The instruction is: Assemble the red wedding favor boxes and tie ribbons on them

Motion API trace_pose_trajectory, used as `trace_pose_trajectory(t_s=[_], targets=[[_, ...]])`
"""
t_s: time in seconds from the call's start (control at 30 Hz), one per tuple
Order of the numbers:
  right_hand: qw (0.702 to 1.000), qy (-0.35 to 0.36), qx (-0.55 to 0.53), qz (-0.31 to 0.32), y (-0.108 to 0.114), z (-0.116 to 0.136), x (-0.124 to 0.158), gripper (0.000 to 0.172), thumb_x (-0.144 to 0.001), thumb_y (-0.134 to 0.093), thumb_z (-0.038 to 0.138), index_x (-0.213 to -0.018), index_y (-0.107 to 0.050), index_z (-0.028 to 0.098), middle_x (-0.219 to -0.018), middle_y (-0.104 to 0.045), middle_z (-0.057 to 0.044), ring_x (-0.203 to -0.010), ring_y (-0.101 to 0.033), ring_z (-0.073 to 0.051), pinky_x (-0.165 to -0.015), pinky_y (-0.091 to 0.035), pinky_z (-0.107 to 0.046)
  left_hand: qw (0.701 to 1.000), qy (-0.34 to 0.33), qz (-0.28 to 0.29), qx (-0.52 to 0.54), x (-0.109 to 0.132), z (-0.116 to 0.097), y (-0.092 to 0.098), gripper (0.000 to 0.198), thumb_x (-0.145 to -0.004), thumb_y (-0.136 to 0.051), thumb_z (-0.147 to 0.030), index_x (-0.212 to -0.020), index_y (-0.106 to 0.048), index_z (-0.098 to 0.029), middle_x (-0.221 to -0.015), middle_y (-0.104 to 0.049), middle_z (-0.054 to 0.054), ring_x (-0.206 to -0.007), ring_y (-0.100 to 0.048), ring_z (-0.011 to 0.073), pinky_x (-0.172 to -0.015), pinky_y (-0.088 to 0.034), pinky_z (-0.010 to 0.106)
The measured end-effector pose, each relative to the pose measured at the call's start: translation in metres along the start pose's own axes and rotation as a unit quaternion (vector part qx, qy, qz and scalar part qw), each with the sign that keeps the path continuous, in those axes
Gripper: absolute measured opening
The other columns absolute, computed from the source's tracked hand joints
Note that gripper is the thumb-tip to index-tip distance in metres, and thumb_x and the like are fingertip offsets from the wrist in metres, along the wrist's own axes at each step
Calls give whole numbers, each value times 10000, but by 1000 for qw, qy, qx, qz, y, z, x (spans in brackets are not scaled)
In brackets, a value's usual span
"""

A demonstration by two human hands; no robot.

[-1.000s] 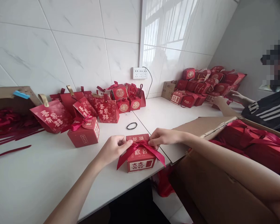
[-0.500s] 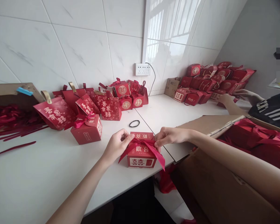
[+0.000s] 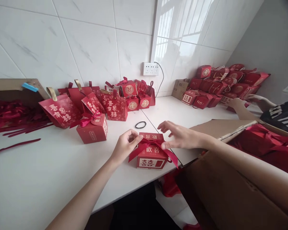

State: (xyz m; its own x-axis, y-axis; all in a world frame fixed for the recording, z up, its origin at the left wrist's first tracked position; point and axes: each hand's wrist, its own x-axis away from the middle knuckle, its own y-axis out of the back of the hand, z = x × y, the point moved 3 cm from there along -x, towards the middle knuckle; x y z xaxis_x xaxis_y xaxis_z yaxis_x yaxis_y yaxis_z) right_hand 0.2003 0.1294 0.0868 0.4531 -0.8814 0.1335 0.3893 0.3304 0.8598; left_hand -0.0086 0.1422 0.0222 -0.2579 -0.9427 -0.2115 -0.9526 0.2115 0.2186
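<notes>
A small red gift box (image 3: 150,156) with gold characters stands near the front edge of the white table (image 3: 38,179). A red ribbon (image 3: 169,154) is tied over its top, its tails hanging down both sides. My left hand (image 3: 125,145) is closed in a pinch on the ribbon at the box's left top edge. My right hand (image 3: 179,135) hovers over the box's right side with fingers spread, the thumb touching the ribbon.
A second ribboned red box (image 3: 93,129) and several red gift bags (image 3: 62,110) stand behind, with a black hair tie (image 3: 140,125). Loose red ribbons (image 3: 9,116) lie left. An open cardboard carton (image 3: 230,179) stands right. Another person's hands (image 3: 240,103) work by more red boxes (image 3: 218,86).
My right hand has let go of the ribbon and spread its fingers above the box. The left hand keeps its pinch. The view has shifted slightly.
</notes>
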Motion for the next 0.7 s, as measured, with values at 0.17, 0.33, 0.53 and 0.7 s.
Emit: trace_pose_trajectory(t_s=[0.17,0.33,0.53,0.7], targets=[[992,-14,29,119,-20,14,6,1076,-651,-637,634,-1454,-105,153,-1308,-444,-194,-1007,-570,-284,-794,-479,-358,979,-171,-65,-90,12,-23,-2,111,-825,-572,-274,-773,-541,-180,-686,-555,-18,-620,-533,92,-589,-445,201],[985,126,109,-49,-30,17,8,986,-624,-695,404,-1411,-198,78,-1178,-476,-196,-859,-592,-247,-712,-519,-362,852,-468,-87,-219,39,-45,-16,108,-784,-603,-89,-865,-569,-153,-729,-600,14,-675,-565,111,-628,-473,242],[912,271,187,-244,-24,25,15,900,-678,-612,357,-1405,-152,93,-1182,-397,-205,-1063,-489,-328,-742,-538,-420,740,-594,-73,-307,55,-49,-21,211,-756,-621,-81,-962,-615,-124,-730,-665,25,-649,-605,130,-620,-467,292],[915,258,177,-253,-22,28,15,878,-694,-591,394,-1408,-154,128,-1199,-384,-203,-1095,-465,-348,-770,-523,-454,759,-580,-73,-286,59,-53,-19,226,-751,-617,-87,-967,-604,-153,-717,-664,11,-658,-609,129,-635,-476,289]])
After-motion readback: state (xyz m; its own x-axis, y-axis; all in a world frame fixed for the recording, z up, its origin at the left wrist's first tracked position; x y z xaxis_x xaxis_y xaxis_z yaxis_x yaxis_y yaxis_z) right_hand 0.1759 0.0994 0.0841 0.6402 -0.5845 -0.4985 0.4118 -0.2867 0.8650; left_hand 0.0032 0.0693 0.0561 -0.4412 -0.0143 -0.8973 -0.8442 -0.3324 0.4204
